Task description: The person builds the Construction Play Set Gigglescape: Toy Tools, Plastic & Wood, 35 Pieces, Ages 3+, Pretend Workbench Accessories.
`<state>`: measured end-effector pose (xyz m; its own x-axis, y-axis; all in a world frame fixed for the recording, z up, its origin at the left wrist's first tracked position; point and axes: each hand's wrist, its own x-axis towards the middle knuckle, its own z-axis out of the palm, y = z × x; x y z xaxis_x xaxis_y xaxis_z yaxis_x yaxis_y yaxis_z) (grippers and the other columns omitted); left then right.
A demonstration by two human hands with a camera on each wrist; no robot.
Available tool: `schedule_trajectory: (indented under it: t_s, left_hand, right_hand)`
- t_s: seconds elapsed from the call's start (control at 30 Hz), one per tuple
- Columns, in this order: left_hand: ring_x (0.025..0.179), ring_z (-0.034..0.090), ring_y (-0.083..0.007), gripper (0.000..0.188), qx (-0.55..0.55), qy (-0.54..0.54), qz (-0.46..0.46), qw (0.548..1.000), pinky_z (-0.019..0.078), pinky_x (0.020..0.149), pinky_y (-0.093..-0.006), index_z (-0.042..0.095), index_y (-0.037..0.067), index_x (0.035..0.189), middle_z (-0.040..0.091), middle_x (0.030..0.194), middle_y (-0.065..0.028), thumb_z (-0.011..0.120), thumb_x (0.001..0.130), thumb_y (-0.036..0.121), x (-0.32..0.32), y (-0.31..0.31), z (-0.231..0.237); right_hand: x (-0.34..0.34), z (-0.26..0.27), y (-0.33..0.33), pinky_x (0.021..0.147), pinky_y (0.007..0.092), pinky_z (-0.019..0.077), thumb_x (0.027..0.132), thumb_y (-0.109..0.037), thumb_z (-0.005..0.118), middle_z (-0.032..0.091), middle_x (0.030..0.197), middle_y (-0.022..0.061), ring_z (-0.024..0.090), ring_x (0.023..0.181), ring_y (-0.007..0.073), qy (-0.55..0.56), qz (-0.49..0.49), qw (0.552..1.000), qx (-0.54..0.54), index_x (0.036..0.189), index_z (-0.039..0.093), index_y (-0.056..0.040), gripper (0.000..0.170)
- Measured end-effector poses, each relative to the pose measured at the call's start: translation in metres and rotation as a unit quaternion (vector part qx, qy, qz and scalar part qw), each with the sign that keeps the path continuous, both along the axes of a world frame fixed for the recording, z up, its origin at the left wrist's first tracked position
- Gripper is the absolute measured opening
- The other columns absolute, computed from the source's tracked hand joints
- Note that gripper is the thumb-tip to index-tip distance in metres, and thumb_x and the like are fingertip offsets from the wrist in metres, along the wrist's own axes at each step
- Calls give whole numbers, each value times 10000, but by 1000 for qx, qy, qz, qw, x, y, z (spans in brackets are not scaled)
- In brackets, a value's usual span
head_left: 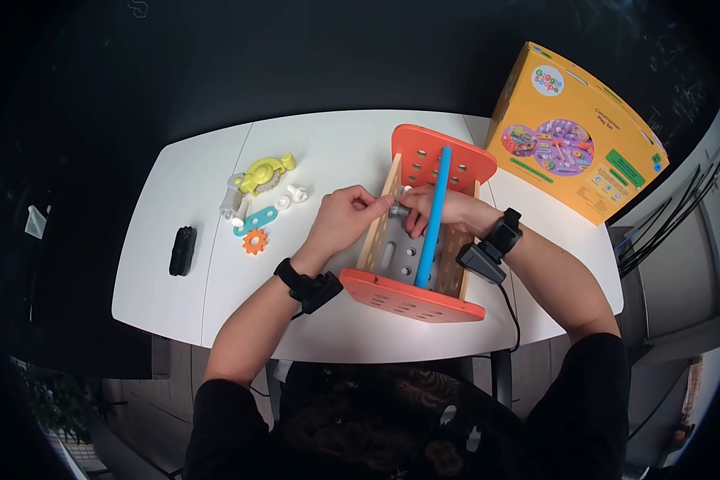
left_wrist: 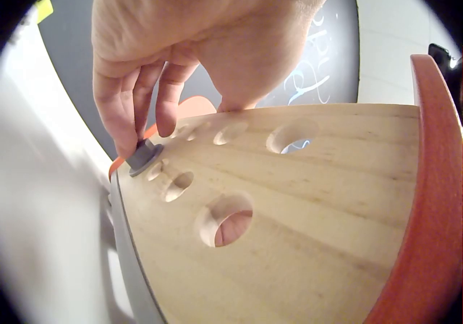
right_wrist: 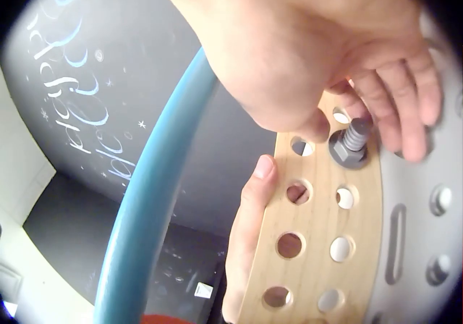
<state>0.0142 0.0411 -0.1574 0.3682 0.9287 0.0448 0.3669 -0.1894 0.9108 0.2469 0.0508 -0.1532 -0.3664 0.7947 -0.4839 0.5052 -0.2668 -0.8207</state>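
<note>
A toy workbench has a wooden side panel (left_wrist: 311, 194), red end boards (head_left: 412, 298), a grey perforated base (right_wrist: 405, 215) and a blue bar (head_left: 433, 216). Through one panel hole goes a grey bolt (right_wrist: 356, 134); a grey nut (right_wrist: 349, 154) sits round its thread on the inner face. Outside, my left hand (head_left: 346, 218) holds the bolt head (left_wrist: 145, 157) at its fingertips, its thumb (right_wrist: 255, 190) reaching over the panel's edge. My right hand (head_left: 446, 210) reaches under the bar into the workbench. Its fingers (right_wrist: 394, 99) extend loosely beside the threaded end, gripping nothing visible.
On the white table's left lie a yellow-green toy saw (head_left: 264, 174), a teal strip (head_left: 256, 221), an orange gear (head_left: 254, 242), white pieces (head_left: 298, 192) and a black case (head_left: 183, 250). A yellow play-set box (head_left: 572, 136) stands at the back right.
</note>
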Motion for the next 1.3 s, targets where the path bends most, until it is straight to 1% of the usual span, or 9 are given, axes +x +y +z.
schedule_trajectory:
  t_s: [0.1,0.3,0.6,0.8,0.87,0.97,1.1,1.17,1.3]
  left_hand:
    - [744,637,-93,380,3,1,0,1000,513,712,-257,732,-10,919,718,789,-56,757,941,368,0,-1,1]
    - [733,643,-103,390,9,14,5,1000,517,707,-264,736,-14,926,718,780,-62,759,935,376,0,-1,3]
    - [743,650,-100,377,11,6,5,1000,522,711,-265,732,-14,917,722,782,-71,755,940,361,1,2,-2]
    - [738,647,-94,362,10,2,1,1000,521,710,-258,729,-12,915,725,784,-65,757,941,347,1,1,0]
    - [737,646,-92,361,8,1,2,1000,520,710,-256,729,-13,913,725,784,-63,759,941,346,1,1,-1]
    - [688,681,-146,421,26,-19,7,999,544,669,-288,732,-21,881,735,751,-112,784,902,396,1,2,-3]
    - [743,643,-88,354,4,-10,-3,1000,516,717,-250,728,-12,923,724,790,-59,759,943,340,0,1,-1]
    - [743,640,-87,352,10,-6,-3,1000,513,718,-248,728,-11,924,723,791,-58,757,945,339,0,2,-1]
    - [714,653,-110,390,17,-16,0,1000,523,691,-265,731,-16,898,724,766,-80,767,924,371,0,3,-6]
  right_hand:
    - [-8,13,-10,726,271,574,1081,-337,537,665,896,55,694,775,128,9,-54,998,-2,1045,647,-29,329]
    - [1,-5,-1,723,256,563,1058,-326,595,656,866,38,676,761,115,20,23,998,54,979,638,-45,294]
    - [-4,0,1,679,260,579,1098,-366,466,672,807,71,685,714,124,-15,17,1000,2,983,649,19,442]
    - [-7,5,-2,653,259,569,1087,-414,457,663,744,60,681,678,129,-14,-4,999,-37,968,629,-25,441]
    - [-7,7,-5,593,264,462,1043,-474,462,656,752,-3,597,676,87,-21,-11,998,-53,909,629,-117,417]
    - [-13,12,-2,625,267,550,1087,-443,436,661,726,67,671,636,146,-43,-28,996,-67,909,618,-48,470]
    - [-9,3,2,619,270,547,1087,-443,435,660,714,64,671,635,151,-22,-20,997,-64,895,619,-49,476]
    - [-10,6,-1,603,287,463,1049,-480,452,626,727,-15,576,660,97,-27,-26,997,-72,851,602,-139,422]
    - [-12,5,3,584,280,472,1048,-483,452,621,714,-21,574,640,97,-31,-25,996,-84,838,593,-144,423]
